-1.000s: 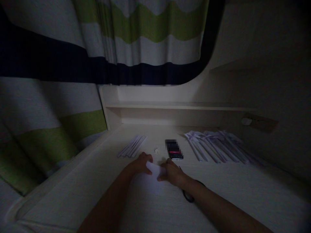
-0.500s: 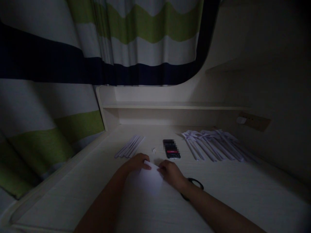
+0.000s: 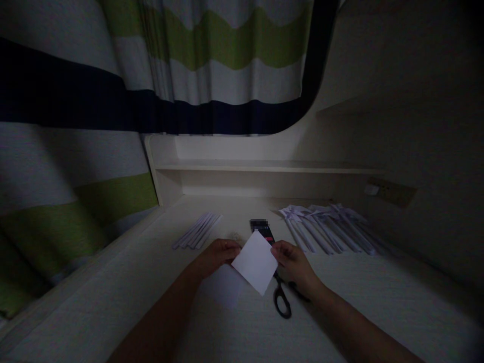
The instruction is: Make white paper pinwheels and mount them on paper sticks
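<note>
A square white sheet of paper [image 3: 256, 262] is held up over the table, turned like a diamond. My left hand [image 3: 219, 256] pinches its left corner, and my right hand [image 3: 289, 259] grips the right corner between thumb and fingers. Below my left hand, more white paper [image 3: 223, 287] lies flat on the table. Black-handled scissors [image 3: 283, 301] rest beneath and beside my right hand, their blades hidden. Behind the raised sheet a phone [image 3: 264, 229] is partly covered.
Several thin rolled paper sticks [image 3: 198, 231] lie at the left. On the right are several paper sticks with folded paper tops [image 3: 325, 227]. A low shelf [image 3: 257, 166] runs along the back wall, with a striped curtain [image 3: 227, 80] above. A wall socket [image 3: 393, 191] is at the right.
The sheet has been lifted and tilted to face me, seen now as a diamond. My right hand has shifted right, and more of the scissors shows.
</note>
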The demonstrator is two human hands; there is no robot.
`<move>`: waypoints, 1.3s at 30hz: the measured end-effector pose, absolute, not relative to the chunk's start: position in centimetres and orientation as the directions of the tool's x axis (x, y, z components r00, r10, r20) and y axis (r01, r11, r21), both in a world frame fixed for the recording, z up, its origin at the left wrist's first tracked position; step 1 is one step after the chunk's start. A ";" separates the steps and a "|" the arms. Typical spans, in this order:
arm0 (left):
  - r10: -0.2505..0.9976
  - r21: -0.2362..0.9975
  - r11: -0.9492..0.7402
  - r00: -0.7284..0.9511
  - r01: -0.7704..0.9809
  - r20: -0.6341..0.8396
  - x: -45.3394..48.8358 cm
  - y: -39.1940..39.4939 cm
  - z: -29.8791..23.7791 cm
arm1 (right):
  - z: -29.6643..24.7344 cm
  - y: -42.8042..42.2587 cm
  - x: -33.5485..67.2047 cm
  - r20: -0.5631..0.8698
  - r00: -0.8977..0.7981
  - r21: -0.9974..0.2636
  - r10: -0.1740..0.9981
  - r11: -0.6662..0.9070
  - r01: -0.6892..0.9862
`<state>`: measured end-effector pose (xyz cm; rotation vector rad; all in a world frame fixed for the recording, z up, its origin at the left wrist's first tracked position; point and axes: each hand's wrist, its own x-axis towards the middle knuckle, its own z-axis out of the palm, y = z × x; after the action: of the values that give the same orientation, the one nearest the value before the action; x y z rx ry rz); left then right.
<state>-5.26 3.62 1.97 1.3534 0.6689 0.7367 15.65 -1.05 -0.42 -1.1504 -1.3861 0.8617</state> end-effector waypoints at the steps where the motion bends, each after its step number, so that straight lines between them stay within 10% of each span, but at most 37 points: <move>1: 0.786 0.993 0.081 0.618 -0.080 -0.015 -5.1 3.5 1.8 | -0.6 -1.1 15.6 0.267 0.055 -0.957 0.962 0.258 0.131; 13: 0.718 0.991 0.102 0.696 -0.086 -0.014 -4.6 3.1 1.4 | -1.3 -1.6 15.9 0.163 -0.040 -0.987 0.986 0.162 -0.016; 23: 0.712 0.986 0.078 0.701 -0.150 0.050 -3.9 2.7 1.3 | -1.4 -1.8 16.3 0.253 0.125 -0.945 0.959 0.218 0.244; 31: 0.868 0.986 0.022 0.486 0.164 -0.100 -2.0 2.3 -0.5 | -1.9 -1.9 15.9 0.307 0.076 -0.872 0.949 0.249 0.422; 39: 0.927 0.965 -0.050 0.373 0.259 -0.051 -2.2 2.8 -1.2 | -1.5 -1.6 16.0 0.129 0.027 -0.983 0.991 0.124 0.137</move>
<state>-2.16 2.76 -1.16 1.5573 1.0977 0.7779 16.01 -1.64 -1.50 -1.2281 -1.3379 1.0216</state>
